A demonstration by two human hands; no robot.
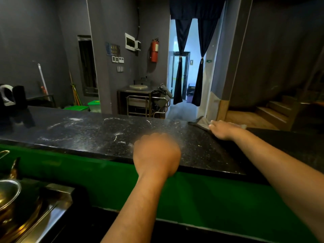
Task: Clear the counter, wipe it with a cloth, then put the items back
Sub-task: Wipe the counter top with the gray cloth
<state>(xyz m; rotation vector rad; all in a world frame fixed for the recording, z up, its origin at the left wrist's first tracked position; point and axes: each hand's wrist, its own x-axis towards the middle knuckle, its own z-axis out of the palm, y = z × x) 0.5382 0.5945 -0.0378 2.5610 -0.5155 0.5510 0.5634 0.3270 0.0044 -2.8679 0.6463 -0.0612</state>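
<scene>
The black speckled counter [91, 132] runs across the view, streaked with pale wet smears. A grey cloth [201, 122] lies at its far right edge. My right hand [226, 128] lies flat on the cloth with the fingers stretched out, pressing it to the stone. My left hand [156, 153] hovers blurred over the counter's near edge, its fingers curled under; nothing shows in it. At the counter's far left stand a white-handled kettle [7, 95] and a dark container [20, 95].
Below the counter is a green front panel [87, 176]. A steel sink area with a metal bowl [8, 193] sits at lower left. Beyond the counter are a steel cart [140, 102], green bins [82, 107], a curtained doorway and wooden steps on the right.
</scene>
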